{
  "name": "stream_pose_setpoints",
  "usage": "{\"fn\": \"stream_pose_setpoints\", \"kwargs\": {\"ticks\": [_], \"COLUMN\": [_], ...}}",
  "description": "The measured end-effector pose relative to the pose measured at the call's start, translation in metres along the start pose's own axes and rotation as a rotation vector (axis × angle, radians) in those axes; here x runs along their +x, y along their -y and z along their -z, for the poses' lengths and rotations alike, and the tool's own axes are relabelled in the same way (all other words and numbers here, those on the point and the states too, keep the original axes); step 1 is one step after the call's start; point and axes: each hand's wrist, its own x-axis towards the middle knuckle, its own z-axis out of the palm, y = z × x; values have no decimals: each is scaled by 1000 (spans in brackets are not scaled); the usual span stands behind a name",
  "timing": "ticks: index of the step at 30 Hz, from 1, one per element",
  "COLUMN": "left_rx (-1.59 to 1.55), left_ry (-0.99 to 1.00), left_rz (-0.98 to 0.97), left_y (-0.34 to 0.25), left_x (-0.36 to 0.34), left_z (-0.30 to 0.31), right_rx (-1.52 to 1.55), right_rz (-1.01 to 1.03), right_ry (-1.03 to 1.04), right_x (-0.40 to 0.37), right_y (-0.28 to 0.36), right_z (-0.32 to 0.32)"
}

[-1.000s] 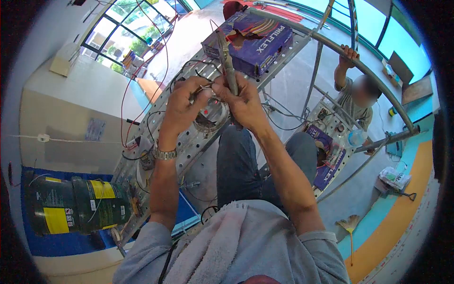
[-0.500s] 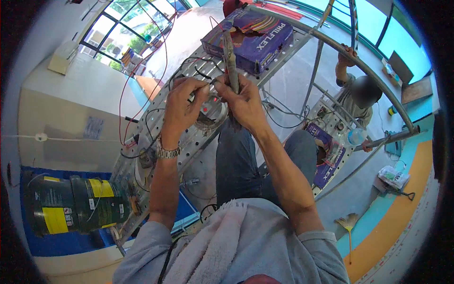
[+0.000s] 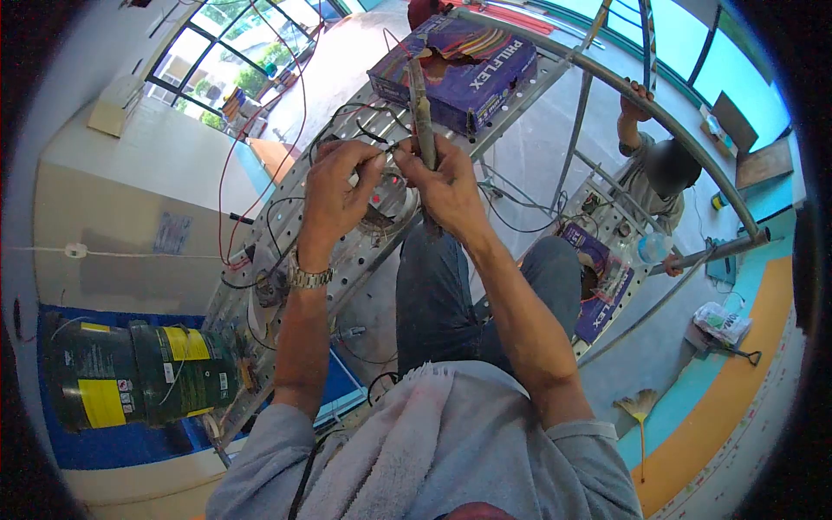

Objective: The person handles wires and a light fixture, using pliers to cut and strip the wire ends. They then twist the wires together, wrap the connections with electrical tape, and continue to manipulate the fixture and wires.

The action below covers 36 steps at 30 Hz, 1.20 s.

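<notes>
My left hand [image 3: 334, 195], wearing a metal-band watch [image 3: 309, 276], is closed with thumb and fingertip in a pinch on a thin dark wire [image 3: 389, 150]. Close beside it, my right hand [image 3: 449, 191] is closed around a long, worn greyish tool [image 3: 420, 108] that points up and away; its kind I cannot make out. The right thumb and fingertip meet at the same wire, almost touching the left fingertips. Below the hands, a round clear container [image 3: 394, 201] with small items rests on the perforated metal platform [image 3: 347, 247].
Purple Philflex boxes [image 3: 485, 74] [image 3: 607, 299] lie ahead and to the right. Dark green buckets [image 3: 139, 373] stand at left. Loose red wires [image 3: 232, 191] hang nearby. A curved scaffold pipe [image 3: 676, 121] runs at right, where another person [image 3: 654, 186] grips it. A broom [image 3: 640, 407] lies below.
Both hands stay nearly in place with fingertips together. The tool in my right hand has tilted very slightly.
</notes>
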Motion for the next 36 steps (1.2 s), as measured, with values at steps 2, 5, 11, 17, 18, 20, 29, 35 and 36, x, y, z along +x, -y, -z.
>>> {"fn": "stream_pose_setpoints", "kwargs": {"ticks": [2,5,11,17,18,20,29,35,36], "left_rx": [35,65,0,-55,-45,-33,-1,24,1], "left_ry": [15,58,68,194,198,207,116,41,8], "left_rz": [-27,-47,-41,-63,-72,-64,22,69,75], "left_y": [0,2,2,18,16,13,3,0,-2], "left_x": [1,2,1,3,5,6,4,-1,-2], "left_z": [0,0,3,14,15,16,7,1,0], "right_rx": [-53,-110,-180,-453,-480,-509,-435,-183,-154], "right_rz": [3,28,202,538,569,576,445,184,141], "right_ry": [-9,-45,-39,13,24,10,-54,-68,-85], "right_x": [1,2,5,15,15,15,-19,-39,-39], "right_y": [-5,-16,-25,-6,-4,-3,-13,-15,-15], "right_z": [2,1,-1,14,16,21,25,5,4]}}
